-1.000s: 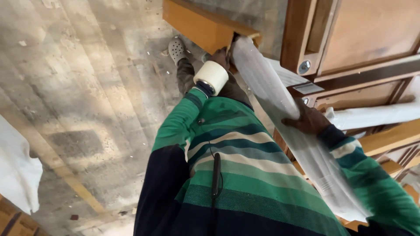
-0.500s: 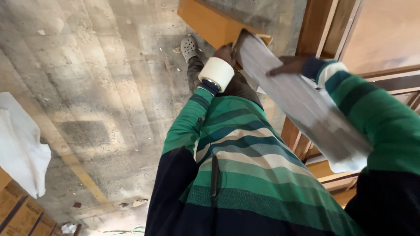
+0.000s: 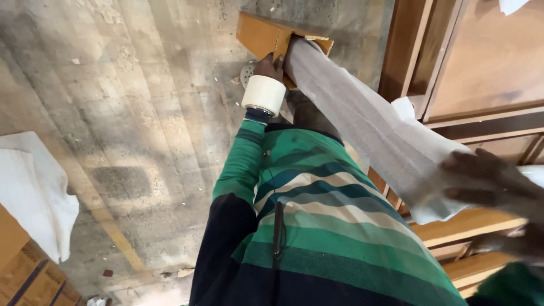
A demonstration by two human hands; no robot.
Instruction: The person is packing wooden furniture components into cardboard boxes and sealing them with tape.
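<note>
A woodworking shop: bare concrete floor (image 3: 113, 113), stacked wooden frames (image 3: 470, 226), varnished door panels (image 3: 487, 56).

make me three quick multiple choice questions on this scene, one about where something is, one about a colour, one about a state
1. Where is the roll of tape?
A. around the left wrist
B. on the floor
C. on the wooden frames

2. What colour is the wrap on the long piece?
A. black
B. whitish
C. red

3. What is the right hand doing?
A. hanging free
B. pressing on the wrap
C. holding a box

Answers: 1 A, the roll sits like a cuff behind the left hand. 2 B, the sheet looks pale and thin. 3 B, the blurred fingers lie spread on the near end of the wrap.
</note>
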